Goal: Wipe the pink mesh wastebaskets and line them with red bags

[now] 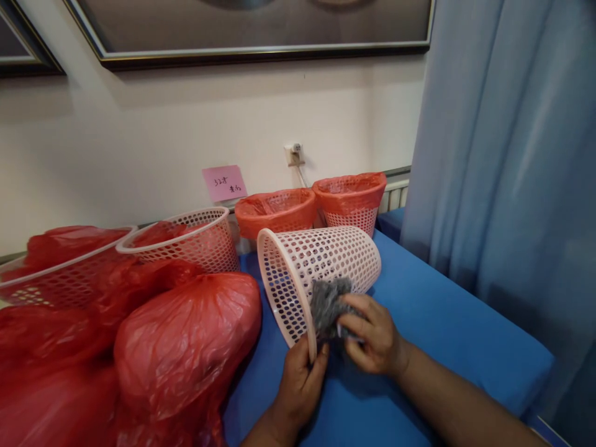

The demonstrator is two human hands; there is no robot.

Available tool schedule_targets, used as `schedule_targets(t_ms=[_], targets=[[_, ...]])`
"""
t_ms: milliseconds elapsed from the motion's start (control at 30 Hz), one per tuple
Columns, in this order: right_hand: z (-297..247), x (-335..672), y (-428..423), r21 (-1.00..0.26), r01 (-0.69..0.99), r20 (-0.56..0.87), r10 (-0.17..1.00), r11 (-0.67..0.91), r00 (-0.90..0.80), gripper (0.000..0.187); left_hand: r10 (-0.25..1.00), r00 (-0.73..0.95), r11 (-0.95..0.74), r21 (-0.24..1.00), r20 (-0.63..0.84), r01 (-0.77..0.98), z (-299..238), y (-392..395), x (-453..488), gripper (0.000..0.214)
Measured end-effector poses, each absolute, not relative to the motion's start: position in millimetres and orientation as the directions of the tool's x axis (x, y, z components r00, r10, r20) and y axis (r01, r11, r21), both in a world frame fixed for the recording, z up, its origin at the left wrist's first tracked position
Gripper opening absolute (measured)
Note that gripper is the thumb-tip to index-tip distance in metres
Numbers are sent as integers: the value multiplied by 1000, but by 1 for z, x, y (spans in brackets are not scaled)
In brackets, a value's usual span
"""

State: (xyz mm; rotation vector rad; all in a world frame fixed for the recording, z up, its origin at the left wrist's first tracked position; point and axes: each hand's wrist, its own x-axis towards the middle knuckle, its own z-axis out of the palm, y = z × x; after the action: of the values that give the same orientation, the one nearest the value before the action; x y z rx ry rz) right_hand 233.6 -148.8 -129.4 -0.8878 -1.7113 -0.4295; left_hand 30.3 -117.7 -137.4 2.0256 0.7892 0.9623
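The left hand (298,386) grips the rim of a pale pink perforated plastic wastebasket (338,257), while the right hand (372,332) clutches a bunched grey cloth (328,304) against its outer wall just behind that rim. The basket lies tipped on its side on a blue-covered surface (447,347), its wide mouth facing left and slightly toward the wearer, its narrower base to the right; rows of round holes run around the wall, and the rim is a smooth, solid band. The cloth looks fuzzy and mottled. The left thumb and fingers pinch the rim's lowest part from both sides; the right forearm comes in from the lower right, its fingers curled over the cloth, knuckles up. Left of the hands sits a bulging red plastic bag (186,341). Behind the tipped basket stand two upright baskets with red liners folded over their rims, one at centre (275,217) and one farther right (351,192). Beyond them, a pink note (225,182) with handwriting and a wall socket (294,155) show on the wall, and a blue curtain (488,143) hangs at the right.
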Motion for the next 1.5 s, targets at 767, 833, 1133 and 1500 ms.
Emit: schedule_targets(t_ms=[767,833,1133,1500], targets=[[-147,319,-106,-812,549,578,407,197,708,37,803,450,-536,802,390,262,-141,-90,30,29],[-153,346,-100,-954,232,293,418,190,860,42,868,346,-442,871,356,212,-132,-93,27,25],[-168,329,-142,-981,-74,48,598,177,800,49,967,-123,-237,966,224,-107,-57,-84,7,43],[-183,296,-174,-965,-72,129,698,251,704,57,930,-22,-346,895,366,281,20,-10,29,37]])
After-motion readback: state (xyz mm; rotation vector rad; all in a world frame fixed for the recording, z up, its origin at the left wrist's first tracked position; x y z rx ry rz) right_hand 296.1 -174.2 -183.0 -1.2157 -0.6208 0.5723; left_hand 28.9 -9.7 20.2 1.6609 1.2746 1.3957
